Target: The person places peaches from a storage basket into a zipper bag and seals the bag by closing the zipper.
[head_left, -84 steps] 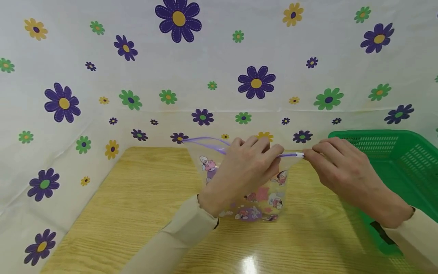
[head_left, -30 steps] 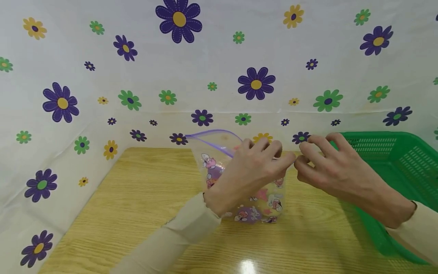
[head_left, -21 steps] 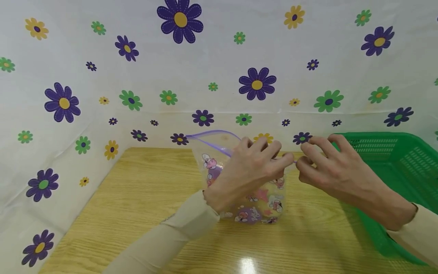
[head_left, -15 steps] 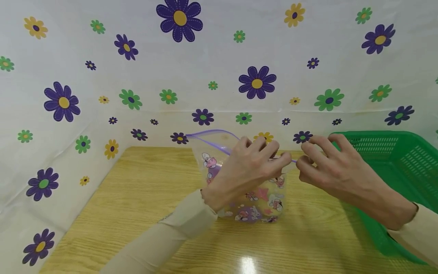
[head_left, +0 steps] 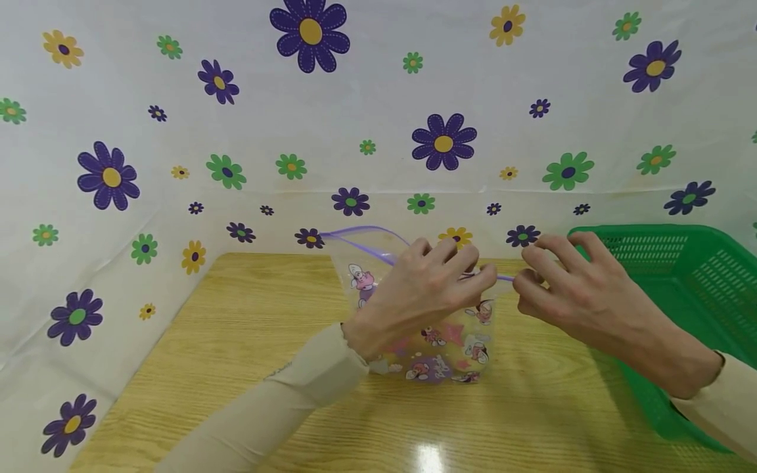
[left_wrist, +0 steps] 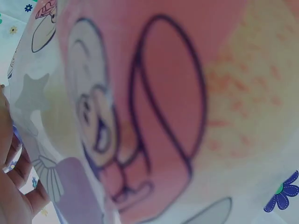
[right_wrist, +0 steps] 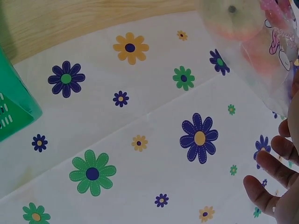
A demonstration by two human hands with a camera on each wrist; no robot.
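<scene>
A clear zip bag [head_left: 452, 335] with pink and purple cartoon prints hangs upright over the table, its purple zip strip [head_left: 361, 248] parted at the left. My left hand [head_left: 422, 289] pinches the bag's top edge near the middle. At the strip's right end, the fingers of my right hand [head_left: 582, 289] grip the corner, and a short stretch of purple strip shows between both hands. Through the plastic in the right wrist view, a round yellow-and-red fruit [right_wrist: 233, 16] is visible. Printed bag film [left_wrist: 163, 102] fills most of the left wrist view, with speckled yellow-red skin behind it.
A green plastic basket [head_left: 650, 276] with slotted walls stands at the right, partly behind my right forearm. The wooden table [head_left: 236, 341] ends at a white flowered cloth [head_left: 491, 85] that rises at the back and left.
My left hand has slid slightly left along the bag's top, so more purple strip shows between the hands. The white slider visible earliest by my right fingertips is now hidden.
</scene>
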